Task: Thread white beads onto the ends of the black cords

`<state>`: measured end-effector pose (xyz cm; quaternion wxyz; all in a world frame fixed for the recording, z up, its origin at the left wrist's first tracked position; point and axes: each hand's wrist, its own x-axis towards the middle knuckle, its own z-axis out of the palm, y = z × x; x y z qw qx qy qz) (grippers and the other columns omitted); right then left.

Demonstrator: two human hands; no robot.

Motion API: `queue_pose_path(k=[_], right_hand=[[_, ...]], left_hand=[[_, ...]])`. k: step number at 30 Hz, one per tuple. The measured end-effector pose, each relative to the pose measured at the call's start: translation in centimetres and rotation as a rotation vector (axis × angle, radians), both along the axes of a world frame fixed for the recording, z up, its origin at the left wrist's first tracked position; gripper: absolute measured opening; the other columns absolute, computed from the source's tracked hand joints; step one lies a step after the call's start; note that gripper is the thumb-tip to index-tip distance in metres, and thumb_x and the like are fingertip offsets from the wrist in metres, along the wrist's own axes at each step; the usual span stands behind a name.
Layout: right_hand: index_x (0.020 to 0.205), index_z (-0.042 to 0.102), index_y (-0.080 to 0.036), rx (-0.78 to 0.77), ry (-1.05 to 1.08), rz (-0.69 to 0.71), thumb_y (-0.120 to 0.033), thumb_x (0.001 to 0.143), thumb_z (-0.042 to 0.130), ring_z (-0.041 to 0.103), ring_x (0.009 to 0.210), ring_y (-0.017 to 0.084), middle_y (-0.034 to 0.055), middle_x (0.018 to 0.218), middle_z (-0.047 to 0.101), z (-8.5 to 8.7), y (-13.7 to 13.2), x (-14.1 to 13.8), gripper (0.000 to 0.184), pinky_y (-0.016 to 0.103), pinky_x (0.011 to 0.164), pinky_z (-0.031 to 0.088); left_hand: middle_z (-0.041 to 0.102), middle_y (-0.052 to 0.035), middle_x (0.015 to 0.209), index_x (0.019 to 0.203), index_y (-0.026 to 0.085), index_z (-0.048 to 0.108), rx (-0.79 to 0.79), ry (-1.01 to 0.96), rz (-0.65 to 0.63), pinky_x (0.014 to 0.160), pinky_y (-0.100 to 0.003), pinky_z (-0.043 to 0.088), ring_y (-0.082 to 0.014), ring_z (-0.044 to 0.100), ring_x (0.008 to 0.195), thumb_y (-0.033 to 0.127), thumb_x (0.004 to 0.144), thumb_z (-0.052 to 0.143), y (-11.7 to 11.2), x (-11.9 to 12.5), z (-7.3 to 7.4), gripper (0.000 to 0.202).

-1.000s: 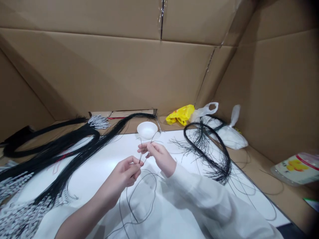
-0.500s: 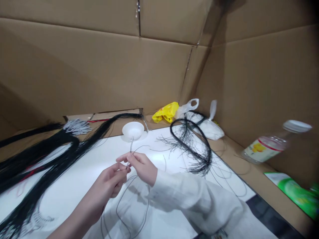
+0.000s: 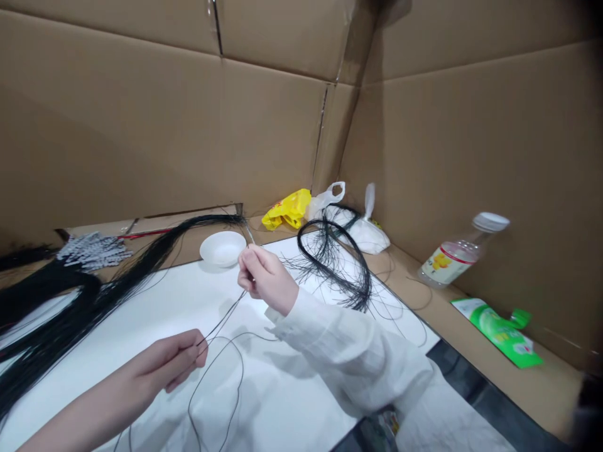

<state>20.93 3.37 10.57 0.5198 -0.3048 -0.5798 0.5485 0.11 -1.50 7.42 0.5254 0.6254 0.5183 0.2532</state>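
Observation:
Dark thin cords (image 3: 228,314) run taut between my two hands, over the white tabletop (image 3: 160,307). My left hand (image 3: 186,358) is closed, pinching the lower end of the cords. Farther forward, my right hand (image 3: 267,276) is closed around their upper part, its fingertips curled inward. A loose loop of the same cord (image 3: 242,370) hangs below and between the hands. Just behind my right hand is a white bowl (image 3: 221,249). A thin shiny strip (image 3: 249,232) shows past the right fingertips; whether they touch it I cannot tell.
Long black cord bundles (image 3: 141,267) with a pile of grey-white tips (image 3: 94,251) lie left. A coiled black bundle (image 3: 336,270), yellow bag (image 3: 288,210) and white plastic bag (image 3: 370,235) are at the back. A bottle (image 3: 450,257) and green packet (image 3: 502,333) stand right, beside cardboard walls (image 3: 452,150).
My hands, close together before, have moved apart: the right forward, the left back and down. The cords between them are now stretched straight. The view has swung to the right.

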Motion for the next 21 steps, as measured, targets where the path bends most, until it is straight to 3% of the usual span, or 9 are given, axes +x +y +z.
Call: queue_pose_path(k=[3,7,10,13,15,17,18,20,21], right_hand=[[0.072,0.038,-0.018,0.033,0.016,-0.031,-0.039,0.090,0.034,0.034,0.035,0.004,-0.0069,0.051,0.044,-0.7,-0.6,-0.7,0.028,0.016,0.035,0.028],[0.072,0.041,-0.017,0.165,-0.051,-0.072,-0.040,0.091,0.033,0.042,0.043,0.004,-0.0037,0.061,0.048,-1.2,-1.1,-1.4,0.031,0.018,0.043,0.037],[0.074,0.042,-0.017,0.187,-0.080,-0.048,-0.040,0.091,0.033,0.046,0.048,0.005,-0.0018,0.067,0.049,-0.3,-0.8,-0.7,0.030,0.018,0.048,0.041],[0.091,0.043,-0.016,0.069,-0.125,0.052,-0.038,0.091,0.032,0.057,0.059,0.008,0.0044,0.088,0.055,1.4,0.0,2.5,0.025,0.023,0.051,0.048],[0.094,0.045,-0.015,0.031,-0.323,-0.015,-0.038,0.092,0.028,0.059,0.064,0.010,0.0079,0.097,0.056,2.1,0.8,5.8,0.029,0.023,0.052,0.049],[0.082,0.053,-0.013,0.038,-0.786,-0.055,-0.034,0.093,0.027,0.059,0.064,0.011,0.0072,0.086,0.061,1.5,1.7,9.4,0.035,0.021,0.051,0.046],[0.077,0.056,-0.014,0.019,-1.076,-0.064,-0.030,0.091,0.032,0.059,0.064,0.011,0.0053,0.079,0.062,0.7,2.2,10.9,0.032,0.020,0.053,0.045],[0.071,0.060,-0.012,-0.005,-1.236,-0.134,-0.018,0.081,0.050,0.061,0.071,0.016,0.0072,0.075,0.064,-1.6,3.2,13.1,0.016,0.023,0.059,0.045],[0.075,0.062,-0.011,0.008,-1.283,-0.205,-0.012,0.078,0.053,0.061,0.081,0.019,0.0091,0.082,0.064,-3.0,3.6,13.7,0.010,0.025,0.066,0.044]], left_hand=[[0.043,0.0005,0.062,0.069,0.021,0.057,-0.116,0.026,-0.174,0.070,-0.023,0.037,-0.0144,0.044,0.064,0.050,0.082,0.044,0.1,0.0,-0.4,0.034],[0.024,0.0036,0.059,0.084,0.023,0.057,-0.302,-0.069,-0.107,0.049,-0.022,0.025,-0.0115,0.023,0.052,0.059,0.083,0.030,-0.4,0.6,-0.7,0.046],[0.018,0.0045,0.060,0.072,0.020,0.052,-0.310,-0.150,-0.036,0.045,-0.021,0.017,-0.0099,0.015,0.052,0.060,0.080,0.036,-0.9,1.1,-0.5,0.045],[0.015,0.0055,0.057,0.061,0.018,0.042,-0.272,-0.339,0.092,0.043,-0.020,0.016,-0.0082,0.012,0.049,0.054,0.079,0.046,-0.9,1.6,-0.1,0.041],[0.012,0.0060,0.056,0.062,0.019,0.042,-0.256,-0.488,0.192,0.041,-0.020,0.016,-0.0076,0.010,0.047,0.050,0.079,0.049,-0.7,1.9,0.1,0.036],[0.013,0.0058,0.057,0.068,0.020,0.047,-0.238,-0.593,0.265,0.040,-0.019,0.019,-0.0074,0.013,0.046,0.045,0.080,0.049,-0.3,2.3,0.0,0.028],[0.015,0.0055,0.058,0.071,0.020,0.048,-0.234,-0.619,0.283,0.041,-0.019,0.022,-0.0074,0.016,0.047,0.043,0.081,0.050,-0.2,2.5,-0.1,0.025],[0.020,0.0049,0.060,0.073,0.019,0.049,-0.250,-0.629,0.292,0.042,-0.018,0.025,-0.0071,0.020,0.049,0.040,0.080,0.052,0.0,2.8,-0.5,0.022],[0.020,0.0049,0.061,0.073,0.019,0.049,-0.268,-0.622,0.295,0.042,-0.018,0.024,-0.0068,0.020,0.049,0.040,0.080,0.053,0.1,3.0,-0.8,0.023]])
